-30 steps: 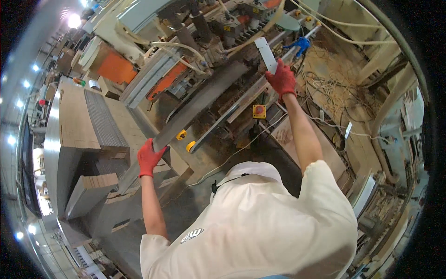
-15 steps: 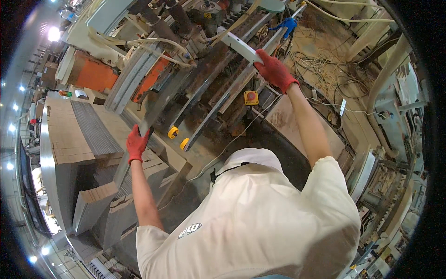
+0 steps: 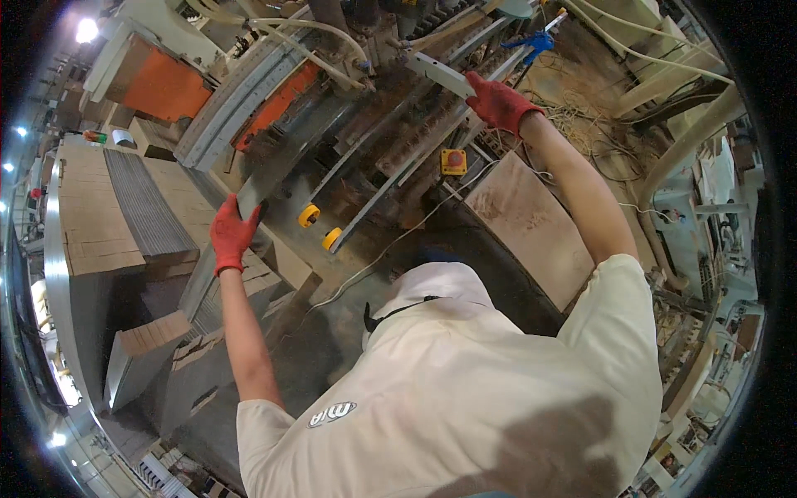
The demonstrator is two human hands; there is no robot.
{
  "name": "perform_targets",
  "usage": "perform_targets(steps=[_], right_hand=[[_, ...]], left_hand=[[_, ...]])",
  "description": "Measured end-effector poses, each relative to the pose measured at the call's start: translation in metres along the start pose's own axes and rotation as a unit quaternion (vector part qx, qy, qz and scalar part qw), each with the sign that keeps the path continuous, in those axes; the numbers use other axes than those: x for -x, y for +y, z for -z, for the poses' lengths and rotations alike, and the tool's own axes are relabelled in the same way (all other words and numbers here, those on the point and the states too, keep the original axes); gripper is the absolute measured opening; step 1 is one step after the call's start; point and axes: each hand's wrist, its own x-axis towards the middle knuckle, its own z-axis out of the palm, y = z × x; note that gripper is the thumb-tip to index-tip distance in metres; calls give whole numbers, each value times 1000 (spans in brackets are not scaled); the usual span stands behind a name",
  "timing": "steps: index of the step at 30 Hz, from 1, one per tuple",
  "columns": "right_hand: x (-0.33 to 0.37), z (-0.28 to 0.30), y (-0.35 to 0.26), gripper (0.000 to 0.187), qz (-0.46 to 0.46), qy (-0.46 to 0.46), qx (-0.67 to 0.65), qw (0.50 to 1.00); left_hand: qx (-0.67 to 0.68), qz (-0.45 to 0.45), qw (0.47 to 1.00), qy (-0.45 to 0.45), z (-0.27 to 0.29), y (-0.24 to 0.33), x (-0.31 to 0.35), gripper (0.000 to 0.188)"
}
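Grasped in my red-gloved right hand (image 3: 501, 101) is one end of a narrow pale strip (image 3: 440, 75), which reaches away to the upper left, over a machine's dark metal parts. At the left, my other red-gloved hand (image 3: 233, 232) has its thumb and fingers at the near end of a long grey board (image 3: 278, 170), blurred farther along. Between my arms are two yellow rail tips (image 3: 333, 239) and a yellow box with a red button (image 3: 453, 162). Stacked boards (image 3: 100, 207) stand just beside my left forearm.
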Motion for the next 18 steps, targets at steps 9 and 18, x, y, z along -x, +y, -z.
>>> perform_targets(steps=[9,18], right_hand=[[-1,0,0,53,101,24,153,983],[24,-3,-39,43,52,2,301,952]], left_hand=[[22,-2,1000,21,6,8,0,52],[30,-14,999,35,-3,-5,4,53]])
